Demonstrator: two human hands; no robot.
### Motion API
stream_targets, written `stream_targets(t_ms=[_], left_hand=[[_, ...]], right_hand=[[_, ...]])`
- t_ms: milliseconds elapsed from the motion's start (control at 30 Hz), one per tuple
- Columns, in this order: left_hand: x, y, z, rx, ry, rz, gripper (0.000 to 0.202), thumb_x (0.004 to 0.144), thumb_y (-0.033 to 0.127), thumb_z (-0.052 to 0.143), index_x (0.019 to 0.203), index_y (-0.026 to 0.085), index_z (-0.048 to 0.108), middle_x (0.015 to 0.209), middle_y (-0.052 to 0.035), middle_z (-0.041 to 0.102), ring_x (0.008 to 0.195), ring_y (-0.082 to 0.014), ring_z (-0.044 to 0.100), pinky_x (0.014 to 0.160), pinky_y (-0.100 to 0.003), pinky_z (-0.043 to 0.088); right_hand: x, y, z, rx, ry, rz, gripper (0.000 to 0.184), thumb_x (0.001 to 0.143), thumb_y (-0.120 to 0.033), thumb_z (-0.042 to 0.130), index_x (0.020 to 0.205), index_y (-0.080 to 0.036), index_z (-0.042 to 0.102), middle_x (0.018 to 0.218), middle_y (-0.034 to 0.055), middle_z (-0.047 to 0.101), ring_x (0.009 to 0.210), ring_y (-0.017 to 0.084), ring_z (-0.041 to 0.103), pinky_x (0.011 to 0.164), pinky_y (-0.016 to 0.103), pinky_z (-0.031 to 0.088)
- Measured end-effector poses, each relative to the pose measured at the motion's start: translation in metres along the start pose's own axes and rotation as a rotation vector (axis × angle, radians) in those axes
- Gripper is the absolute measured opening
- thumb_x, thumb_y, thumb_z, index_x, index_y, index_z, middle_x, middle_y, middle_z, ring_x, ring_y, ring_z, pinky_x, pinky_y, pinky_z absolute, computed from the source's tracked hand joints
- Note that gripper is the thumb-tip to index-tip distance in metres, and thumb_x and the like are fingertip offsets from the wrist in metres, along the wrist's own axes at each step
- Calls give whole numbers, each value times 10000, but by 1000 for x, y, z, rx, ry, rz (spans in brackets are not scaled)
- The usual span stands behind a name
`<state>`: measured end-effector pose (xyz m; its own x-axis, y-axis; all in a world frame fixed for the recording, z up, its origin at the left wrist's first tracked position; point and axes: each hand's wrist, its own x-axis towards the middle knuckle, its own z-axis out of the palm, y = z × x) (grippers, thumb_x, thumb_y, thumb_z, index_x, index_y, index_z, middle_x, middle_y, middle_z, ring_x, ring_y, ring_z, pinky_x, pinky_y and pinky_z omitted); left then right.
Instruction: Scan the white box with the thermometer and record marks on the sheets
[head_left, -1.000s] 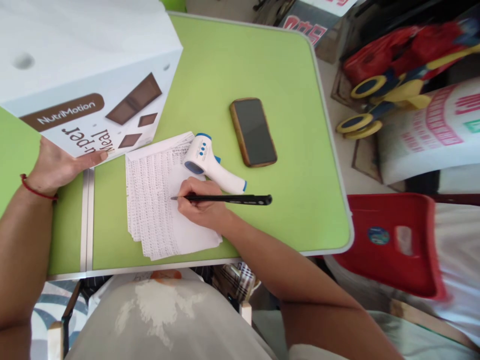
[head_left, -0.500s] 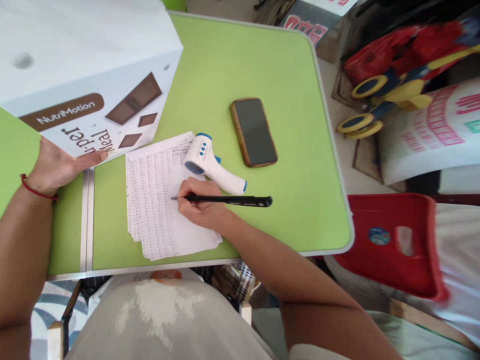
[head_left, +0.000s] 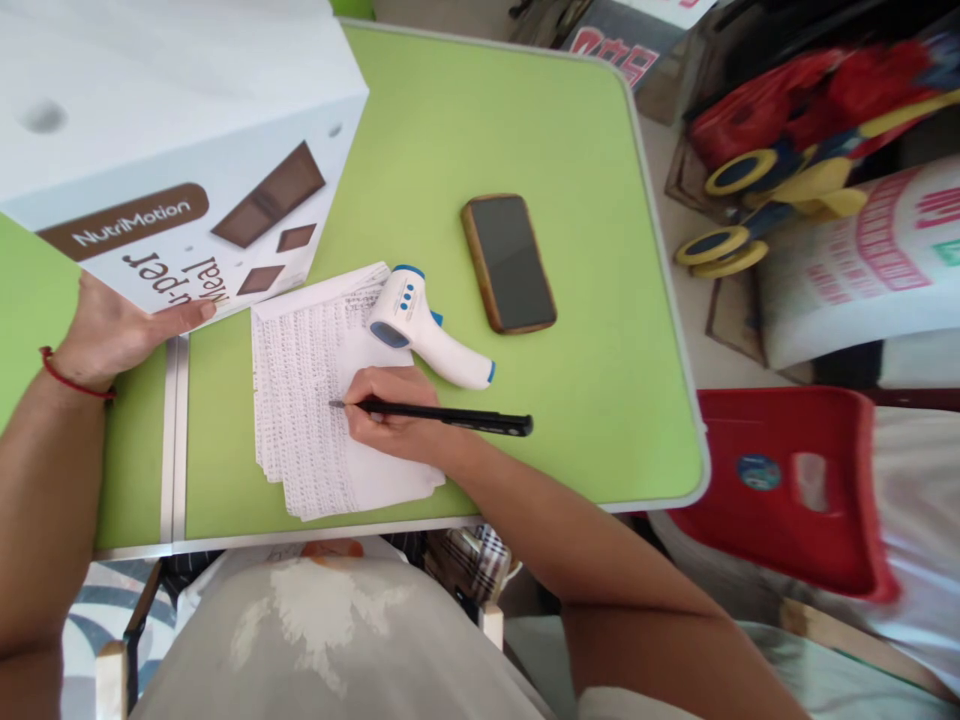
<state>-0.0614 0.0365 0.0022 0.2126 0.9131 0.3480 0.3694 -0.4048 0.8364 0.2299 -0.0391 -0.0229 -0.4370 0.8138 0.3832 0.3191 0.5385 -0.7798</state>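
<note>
My right hand is closed round a black pen, whose tip touches a stack of white sheets covered in handwriting on the green table. My left hand lies flat with its fingers stretched out, pressed against the lower edge of a large white NutriMotion box. A white and blue infrared thermometer rests on the upper right corner of the sheets, just above my right hand.
A dark phone in a brown case lies face up right of the thermometer. Beyond the table's right edge stand a red plastic stool, a printed sack and red, yellow and blue toys. A metal seam splits the tabletop.
My right hand and the pen have shifted slightly left and down on the sheets. My left hand has stayed still.
</note>
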Motion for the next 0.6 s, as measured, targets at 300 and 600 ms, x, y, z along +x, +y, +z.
stream_targets(t_ms=[300, 600], left_hand=[[0, 1, 0, -1, 3, -21, 650, 637, 468, 877, 1094, 155, 537, 1121, -82, 673, 1178, -280, 588, 1096, -488, 453], [1, 1, 1, -4, -6, 2, 654, 633, 473, 879, 1093, 140, 554, 1180, -109, 662, 1150, -280, 608, 1050, -482, 496]], right_hand=[[0, 1, -2, 5, -28, -4, 150, 691, -90, 503, 653, -232, 474, 525, -65, 461, 472, 86, 414, 471, 239, 345], [1, 0, -4, 57, 23, -6, 152, 714, -82, 527, 669, -223, 491, 541, -58, 489, 466, 78, 422, 457, 226, 349]])
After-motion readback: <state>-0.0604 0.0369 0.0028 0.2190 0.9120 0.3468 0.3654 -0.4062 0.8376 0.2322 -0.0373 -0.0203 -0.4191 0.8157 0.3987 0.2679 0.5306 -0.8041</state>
